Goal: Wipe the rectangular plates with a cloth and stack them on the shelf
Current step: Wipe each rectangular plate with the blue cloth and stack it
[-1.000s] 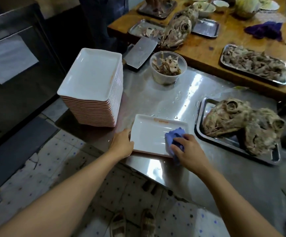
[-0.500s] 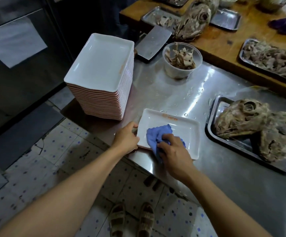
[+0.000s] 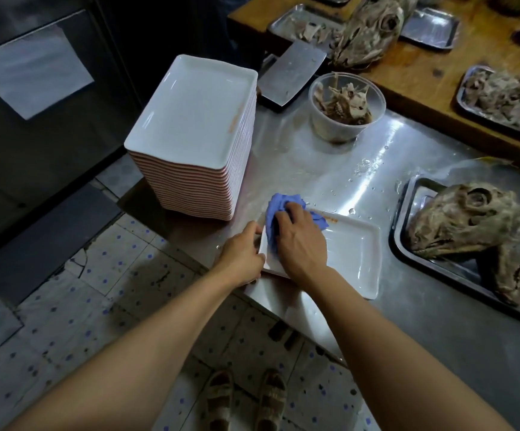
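At the bench edge, our left hand pinches the plate steady while our right hand, grip pressed onto the cloth, scrubs its far-left corner.

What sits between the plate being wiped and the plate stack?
Nothing visible. The plate lies on the steel table, the stack behind it to the left, with only bare wet steel between. The left hand holds the plate's left edge; the right hand presses the cloth on its far-left corner.
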`<action>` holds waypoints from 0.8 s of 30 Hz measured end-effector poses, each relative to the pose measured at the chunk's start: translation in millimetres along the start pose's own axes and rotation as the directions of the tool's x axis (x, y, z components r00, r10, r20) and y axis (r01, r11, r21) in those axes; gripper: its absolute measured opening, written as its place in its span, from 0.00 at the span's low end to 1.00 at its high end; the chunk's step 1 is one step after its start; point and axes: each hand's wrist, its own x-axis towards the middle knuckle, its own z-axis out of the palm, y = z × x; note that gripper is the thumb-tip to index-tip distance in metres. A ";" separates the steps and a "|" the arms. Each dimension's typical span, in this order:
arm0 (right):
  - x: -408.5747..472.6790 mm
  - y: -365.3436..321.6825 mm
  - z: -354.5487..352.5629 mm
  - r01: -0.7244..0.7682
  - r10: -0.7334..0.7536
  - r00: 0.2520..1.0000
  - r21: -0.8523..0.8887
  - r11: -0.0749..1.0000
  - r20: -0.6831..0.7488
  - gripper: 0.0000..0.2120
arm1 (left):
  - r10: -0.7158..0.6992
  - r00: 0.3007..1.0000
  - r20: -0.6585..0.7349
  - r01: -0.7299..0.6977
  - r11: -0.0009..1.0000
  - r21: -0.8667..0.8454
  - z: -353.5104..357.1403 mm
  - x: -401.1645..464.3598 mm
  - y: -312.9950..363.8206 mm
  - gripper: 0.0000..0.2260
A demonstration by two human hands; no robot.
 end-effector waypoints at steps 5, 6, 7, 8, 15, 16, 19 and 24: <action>-5.8 31.7 -5.9 -0.011 0.007 1.000 -0.120 0.993 -0.028 0.12 | -0.028 0.999 -0.036 0.027 0.999 -0.031 3.6 -0.9 1.5 0.16; -10.4 41.8 -8.1 -0.038 0.034 0.999 -0.132 0.991 -0.031 0.12 | -0.035 0.999 -0.038 0.034 0.999 -0.032 3.8 -0.9 1.7 0.16; -16.2 52.1 -10.6 -0.067 0.063 0.997 -0.142 0.988 -0.034 0.13 | -0.041 0.998 -0.040 0.039 0.998 -0.044 3.8 -0.9 1.9 0.17; -22.6 62.3 -13.2 -0.098 0.094 0.995 -0.158 0.983 -0.034 0.13 | -0.050 0.998 -0.040 0.047 0.997 -0.067 3.8 -1.2 2.4 0.17; -54.5 101.9 -23.1 -0.221 0.236 0.972 -0.360 0.906 -0.002 0.15 | -0.099 0.993 -0.058 0.086 0.977 -0.194 8.0 -5.9 9.4 0.19; -56.1 100.0 -23.0 -0.222 0.240 0.971 -0.359 0.906 0.006 0.15 | -0.101 0.993 -0.062 0.086 0.976 -0.200 8.5 -6.3 10.2 0.19; -62.9 83.7 -17.9 -0.180 0.192 0.981 -0.209 0.961 0.039 0.13 | -0.105 0.993 -0.060 0.092 0.976 -0.197 8.9 -7.5 10.1 0.19; -61.5 37.1 -7.7 -0.043 0.040 0.998 0.074 0.996 0.054 0.19 | -0.105 0.993 -0.059 0.092 0.977 -0.195 9.4 -6.8 8.5 0.19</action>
